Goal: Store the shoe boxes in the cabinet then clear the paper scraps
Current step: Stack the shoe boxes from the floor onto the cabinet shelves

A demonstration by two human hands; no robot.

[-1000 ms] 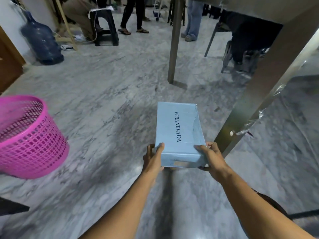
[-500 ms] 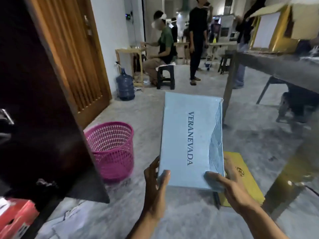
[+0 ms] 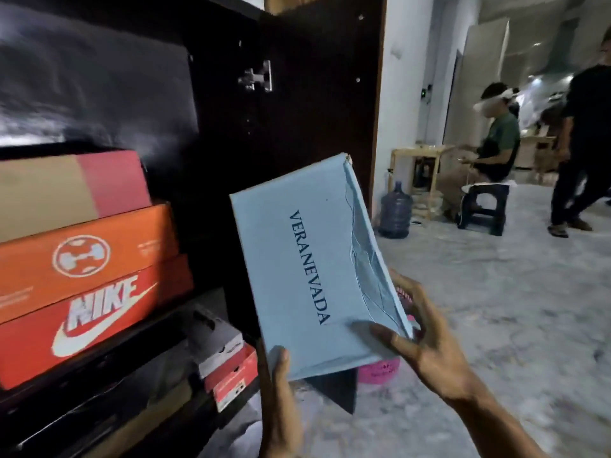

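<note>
The open dark cabinet point(image 3: 231, 127) now fills the left of the view, where half a second ago only its door edge and the pink basket showed; a second ago the person faced bare marble floor. On its shelf sit three stacked shoe boxes: a tan-and-red box point(image 3: 72, 190), an orange box point(image 3: 86, 256) and a red Nike box point(image 3: 82, 325), with smaller boxes point(image 3: 228, 358) on the shelf below. The pale blue VERANEVADA box point(image 3: 310, 276), tilted and torn along its right side, hangs just in front of the opening, not yet inside. The left hand point(image 3: 279, 391) clamps its near corner, thumb on top; the right hand point(image 3: 420, 342) grips the torn edge, fingers spread. Shelving it looks imminent; paper scraps remain for afterwards.
</note>
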